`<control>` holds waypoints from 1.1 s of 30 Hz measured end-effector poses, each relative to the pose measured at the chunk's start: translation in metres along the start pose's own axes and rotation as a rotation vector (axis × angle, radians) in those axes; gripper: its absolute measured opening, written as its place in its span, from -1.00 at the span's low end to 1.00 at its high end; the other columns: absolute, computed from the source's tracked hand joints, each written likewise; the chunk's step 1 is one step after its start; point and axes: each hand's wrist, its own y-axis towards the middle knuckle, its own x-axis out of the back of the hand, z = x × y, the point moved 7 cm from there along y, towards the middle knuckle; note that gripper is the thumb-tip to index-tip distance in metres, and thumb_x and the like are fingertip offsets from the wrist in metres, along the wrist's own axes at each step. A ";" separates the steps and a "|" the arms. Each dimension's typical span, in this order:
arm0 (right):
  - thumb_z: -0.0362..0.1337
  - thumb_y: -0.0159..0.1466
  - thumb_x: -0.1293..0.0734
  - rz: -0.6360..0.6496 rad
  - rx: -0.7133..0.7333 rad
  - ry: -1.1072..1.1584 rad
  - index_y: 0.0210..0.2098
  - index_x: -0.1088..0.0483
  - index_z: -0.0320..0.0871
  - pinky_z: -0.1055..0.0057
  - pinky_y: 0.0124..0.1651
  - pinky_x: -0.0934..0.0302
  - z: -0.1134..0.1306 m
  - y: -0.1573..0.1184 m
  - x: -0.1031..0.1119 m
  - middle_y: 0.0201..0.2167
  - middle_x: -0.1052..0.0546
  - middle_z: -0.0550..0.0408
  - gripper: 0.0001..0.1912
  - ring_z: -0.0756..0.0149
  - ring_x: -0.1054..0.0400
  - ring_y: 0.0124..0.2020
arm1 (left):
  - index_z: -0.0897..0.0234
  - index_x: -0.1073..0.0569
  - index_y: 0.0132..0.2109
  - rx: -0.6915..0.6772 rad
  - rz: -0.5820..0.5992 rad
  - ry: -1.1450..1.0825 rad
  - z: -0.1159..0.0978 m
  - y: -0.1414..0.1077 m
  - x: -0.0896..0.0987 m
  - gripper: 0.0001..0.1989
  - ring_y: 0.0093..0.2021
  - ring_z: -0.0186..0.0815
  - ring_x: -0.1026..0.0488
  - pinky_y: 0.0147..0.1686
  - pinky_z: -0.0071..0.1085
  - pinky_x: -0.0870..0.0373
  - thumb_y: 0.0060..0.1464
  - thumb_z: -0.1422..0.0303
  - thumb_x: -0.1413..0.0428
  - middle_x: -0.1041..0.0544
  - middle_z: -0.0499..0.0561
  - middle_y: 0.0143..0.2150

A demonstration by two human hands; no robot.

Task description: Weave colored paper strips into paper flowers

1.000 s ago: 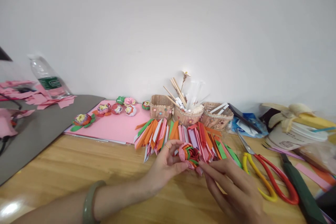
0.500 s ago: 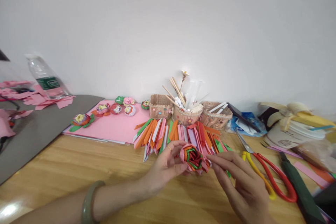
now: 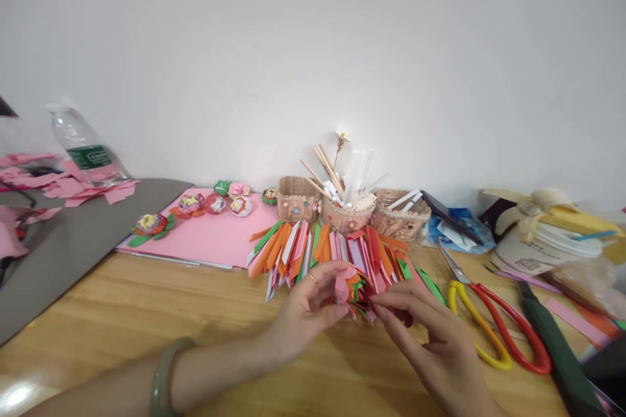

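Note:
My left hand (image 3: 313, 306) holds a paper flower (image 3: 348, 287) with pink, orange, green and dark red petals, tilted so that its pink outer side shows. The thumb and fingers close around its left side. My right hand (image 3: 428, 332) pinches at the flower's right edge with thumb and forefinger; whether it grips a petal is hard to make out. Just beyond both hands lies a row of folded paper strips (image 3: 288, 249) in orange, green, pink, white and red.
Several finished paper flowers (image 3: 151, 226) rest on pink sheets (image 3: 210, 241). Three small baskets (image 3: 298, 199) stand against the wall, one with sticks. To the right lie scissors (image 3: 489, 319), a dark green tool (image 3: 560, 352) and a white tub (image 3: 538, 251). A bottle (image 3: 90, 150) leans at left.
The flower has turned, so its open centre now faces right and its pink side shows more. My right hand has moved left, closer to the petals.

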 end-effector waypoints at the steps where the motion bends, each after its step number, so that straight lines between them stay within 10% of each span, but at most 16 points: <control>1: -0.34 0.20 -0.26 -0.030 -0.005 -0.004 -0.31 -0.42 -0.09 0.47 -0.44 -0.27 -0.001 0.000 0.002 -0.43 -0.46 0.07 -0.90 0.33 -0.36 -0.42 | 0.11 -0.34 -0.02 0.013 0.009 -0.030 0.001 0.000 -0.001 -0.59 0.06 -0.20 -0.27 0.03 -0.24 -0.19 -0.07 0.43 -0.18 -0.39 0.03 0.02; 16: -0.25 0.17 -0.29 0.106 -0.194 0.189 -0.29 -0.42 -0.10 0.48 -0.40 -0.30 -0.010 0.002 -0.012 -0.45 -0.50 0.11 -0.88 0.35 -0.38 -0.46 | 0.14 -0.32 0.07 0.249 0.099 -0.302 0.014 -0.003 -0.006 -0.56 -0.32 -0.31 -0.49 -0.36 -0.39 -0.40 0.01 0.29 -0.11 -0.49 0.07 -0.18; 33: -0.24 0.14 -0.32 0.114 -0.186 0.199 -0.23 -0.39 -0.08 0.50 -0.44 -0.27 -0.016 -0.009 -0.018 -0.51 -0.41 0.15 -0.81 0.38 -0.31 -0.51 | 0.36 -0.49 -0.38 0.399 0.135 -0.120 0.036 -0.003 -0.009 -0.35 -0.58 -0.40 -0.37 -0.47 -0.41 -0.35 -0.16 -0.19 0.07 -0.43 -0.02 -0.57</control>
